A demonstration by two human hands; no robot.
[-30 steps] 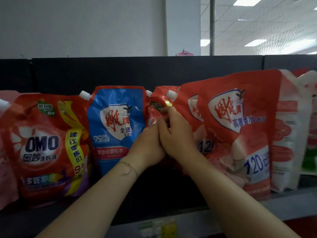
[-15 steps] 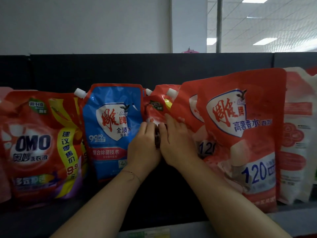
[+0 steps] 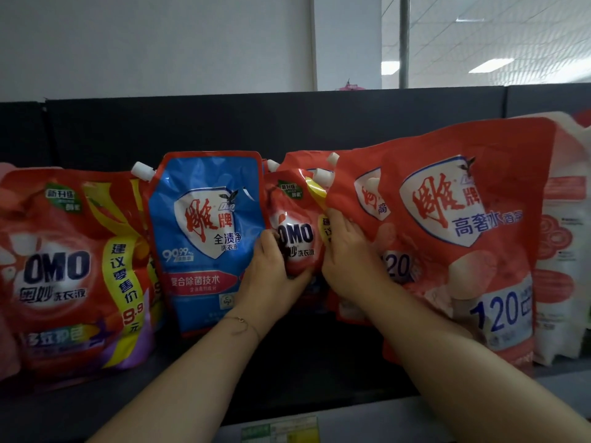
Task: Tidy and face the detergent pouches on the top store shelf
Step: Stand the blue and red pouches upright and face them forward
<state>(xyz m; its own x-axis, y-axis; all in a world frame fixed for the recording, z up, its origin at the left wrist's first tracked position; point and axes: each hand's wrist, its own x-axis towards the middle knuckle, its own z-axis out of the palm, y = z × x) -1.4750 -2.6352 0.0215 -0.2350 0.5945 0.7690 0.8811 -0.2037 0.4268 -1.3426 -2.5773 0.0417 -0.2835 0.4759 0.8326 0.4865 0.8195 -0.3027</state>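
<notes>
Head view: a dark shelf (image 3: 307, 366) under a white wall (image 3: 160, 43). Just right of the blue pouch (image 3: 204, 238), a small OMO pouch (image 3: 295, 231) is half hidden. The left hand (image 3: 271, 273) grips its left edge. The right hand (image 3: 350, 260) lies against its right edge, fingertips hidden, grip unclear. A big red pouch (image 3: 463, 238) crowds in further right.

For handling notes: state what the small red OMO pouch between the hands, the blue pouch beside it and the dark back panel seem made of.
Small red OMO spouted pouch: soft glossy plastic film, seemingly; it creases and bulges where the left hand grips it. Blue spouted pouch: the same glossy film, showing wrinkle highlights. Dark shelf back panel: rigid, matte, perhaps painted metal; unclear.
</notes>
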